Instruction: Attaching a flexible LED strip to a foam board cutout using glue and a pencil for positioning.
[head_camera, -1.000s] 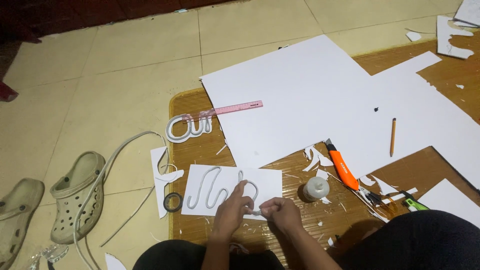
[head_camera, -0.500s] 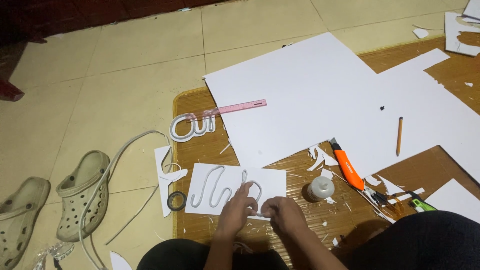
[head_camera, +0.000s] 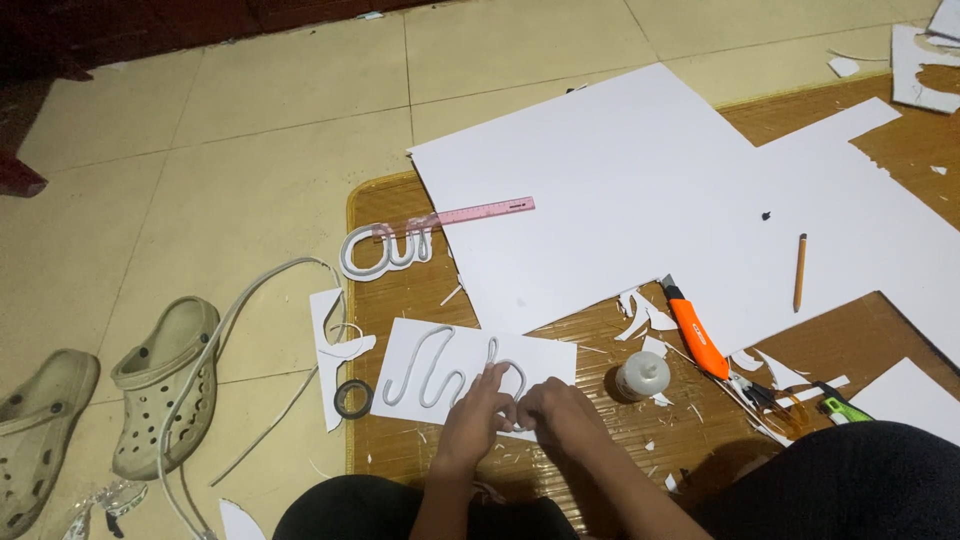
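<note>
While we worked on a bamboo mat (head_camera: 600, 440) over tiled floor (head_camera: 250, 150), the wavy strip (head_camera: 440, 375) ran left-right. Our left hand (head_camera: 475, 415) and right hand (head_camera: 560, 410) pinched its right end, fingers curled.

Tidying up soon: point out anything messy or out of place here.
White paper scraps litter the mat near the orange cutter. A pair of clogs sits on the floor beside the work. Nothing looks spilled.

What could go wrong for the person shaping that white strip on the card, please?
1. Both hands, left hand and right hand, press on the standing white strip; it may buckle or shift off the small white card.
2. The glue bottle stands close to the right hand; an elbow could perhaps topple it.
3. The orange utility knife lies nearby; whether its blade is out cannot be told.
</note>
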